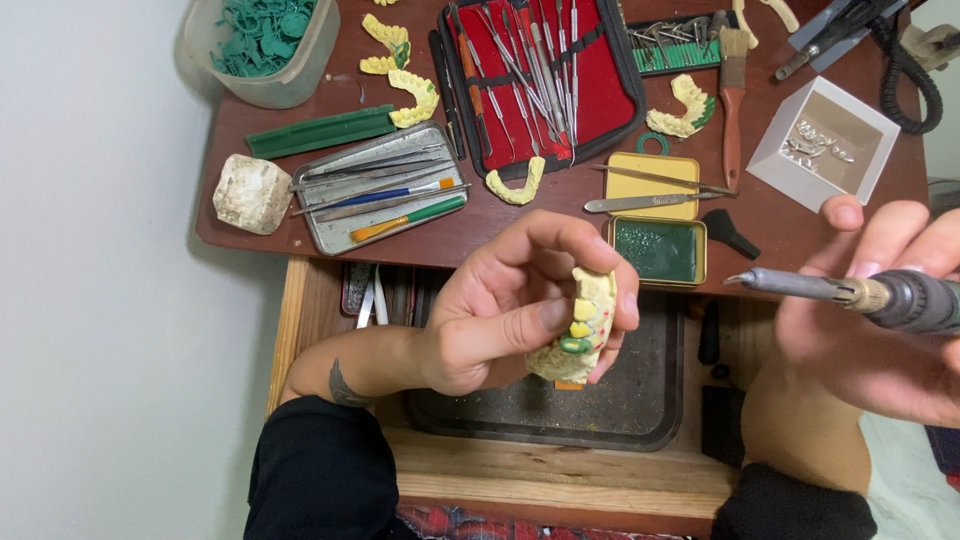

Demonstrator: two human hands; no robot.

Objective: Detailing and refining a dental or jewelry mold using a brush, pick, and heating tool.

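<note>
Left hand (510, 310) curled around pale dental cast (585, 335), thumb pressing side, over open drawer tray (640, 420). Right hand (880, 320) closed on electric wax tool (860, 292), tip just beside cast (apart). Risk: slipping tip gouges green wax, or burns thumb.

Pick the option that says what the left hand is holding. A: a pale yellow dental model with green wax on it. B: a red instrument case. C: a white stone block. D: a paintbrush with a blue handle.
A: the left hand pinches the pale yellow dental model, green wax on its teeth, over the dark tray.
</note>
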